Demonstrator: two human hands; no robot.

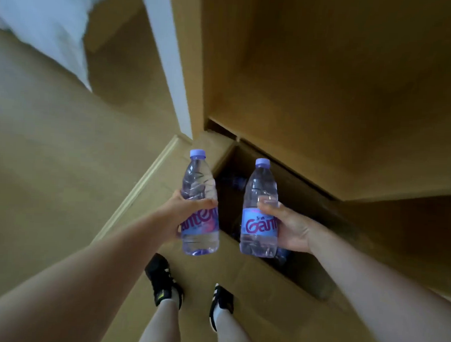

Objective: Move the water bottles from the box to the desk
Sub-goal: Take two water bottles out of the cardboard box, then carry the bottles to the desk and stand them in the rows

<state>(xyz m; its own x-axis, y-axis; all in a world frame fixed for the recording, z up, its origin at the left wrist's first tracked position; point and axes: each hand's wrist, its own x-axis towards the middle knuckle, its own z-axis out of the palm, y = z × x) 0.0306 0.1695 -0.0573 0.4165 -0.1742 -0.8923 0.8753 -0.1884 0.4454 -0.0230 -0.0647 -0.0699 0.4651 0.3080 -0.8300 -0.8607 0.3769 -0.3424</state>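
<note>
Setting: home bedroom, likely | Evidence: white bedding (41, 17) at upper left; wood-look floor (36, 161); pale skirting (142, 184); white wall edge (168, 52); wooden furniture panel (329, 71)

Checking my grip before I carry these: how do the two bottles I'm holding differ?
The left bottle leans a little left; the right bottle stands nearly upright. The left hand wraps over its label; the right hand holds from the side, leaving more label showing. Both have purple caps.
</note>
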